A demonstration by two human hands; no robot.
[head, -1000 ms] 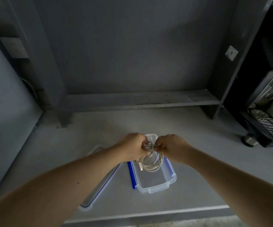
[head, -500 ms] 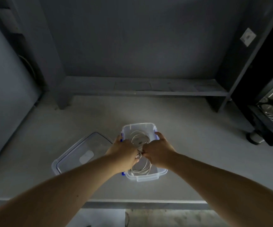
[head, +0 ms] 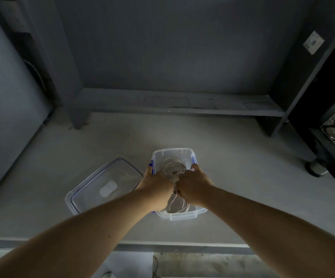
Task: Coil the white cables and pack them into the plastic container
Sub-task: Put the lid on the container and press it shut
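Both hands sit low over the open plastic container (head: 182, 155), knuckles nearly touching at its middle. The left hand (head: 156, 186) and right hand (head: 194, 186) are curled, fingers turned down and inward, and they appear to pinch the same bundle of white cables (head: 175, 205) between them. The fingertips themselves are hidden under the backs of the hands, so the exact pinch cannot be confirmed. The left thumb rests against the container's left wall, the right thumb near its right rim, likely to steady the box while pressing down.

Cable position: one coil lies flat in the far half of the container (head: 173, 169); a second set of loops shows below the hands in the near half, against the front wall. All visible cable is inside the walls; none trails onto the counter (head: 243, 177).

The clear lid (head: 104, 187) lies off to the left, just beside the container, top up, within easy reach for closing.

Judgement: packing stage, late. Holding the loops down together probably keeps the springy coil from unwinding before release. Risk: loops popping above the rim once let go.
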